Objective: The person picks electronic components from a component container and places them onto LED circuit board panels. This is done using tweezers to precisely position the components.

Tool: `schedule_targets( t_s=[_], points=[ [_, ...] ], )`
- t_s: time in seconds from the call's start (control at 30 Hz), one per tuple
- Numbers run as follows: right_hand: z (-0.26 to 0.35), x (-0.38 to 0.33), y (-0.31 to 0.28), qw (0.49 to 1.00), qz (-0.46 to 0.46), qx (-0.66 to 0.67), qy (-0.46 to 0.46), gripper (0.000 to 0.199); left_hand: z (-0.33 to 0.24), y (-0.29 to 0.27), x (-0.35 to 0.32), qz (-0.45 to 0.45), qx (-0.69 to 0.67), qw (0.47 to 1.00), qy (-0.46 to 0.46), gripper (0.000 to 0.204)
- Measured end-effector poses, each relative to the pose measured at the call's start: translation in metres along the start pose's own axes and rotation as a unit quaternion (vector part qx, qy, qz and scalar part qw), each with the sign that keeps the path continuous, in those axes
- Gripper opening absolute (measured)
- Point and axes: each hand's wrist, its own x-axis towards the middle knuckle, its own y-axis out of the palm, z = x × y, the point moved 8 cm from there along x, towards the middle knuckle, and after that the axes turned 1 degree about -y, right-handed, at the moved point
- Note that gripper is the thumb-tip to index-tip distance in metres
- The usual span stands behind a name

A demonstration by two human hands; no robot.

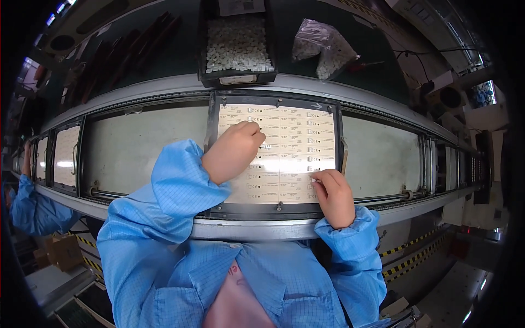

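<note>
A cream panel (295,191) with printed rows lies in a black frame (246,211) in front of me. My left hand (234,152) reaches over its left half, fingers pinched on a small white connector (266,146) at the panel's surface. Lower down on the right half, my right hand (334,198) is also closed, a small white connector (314,180) partly visible at its fingertips. Several similar white connectors (310,133) sit in a column on the right half, and a couple more (250,118) are at the upper left of the panel.
Beyond the metal rail (164,86) stands a black bin (240,81) full of small white connectors. A clear plastic bag (326,49) of white parts lies to its right. Framed panels (66,156) sit farther left on the conveyor, where a co-worker's blue sleeve (35,210) shows.
</note>
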Motion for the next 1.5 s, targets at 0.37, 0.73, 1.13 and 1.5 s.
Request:
schedule_targets(
  t_s=[0.37,0.73,1.13,1.5],
  points=[
    [0.009,0.005,0.001,0.998,-0.008,-0.041,-0.036,0.013,-0.002,-0.024,-0.017,0.033,-0.071,0.994,-0.075,0.018],
    [0.039,0.055,0.021,0.996,0.062,-0.027,-0.058,0.020,-0.008,-0.005,-0.042,0.078,-0.136,0.982,-0.107,0.017],
    [0.030,0.077,0.049,0.996,0.067,-0.042,-0.049,0.013,-0.016,-0.002,-0.042,0.075,-0.064,0.993,-0.069,0.018],
    [0.001,0.020,-0.036,0.998,-0.016,0.028,0.062,0.018,-0.030,0.004,-0.035,0.100,-0.002,0.995,-0.027,0.013]
  ],
)
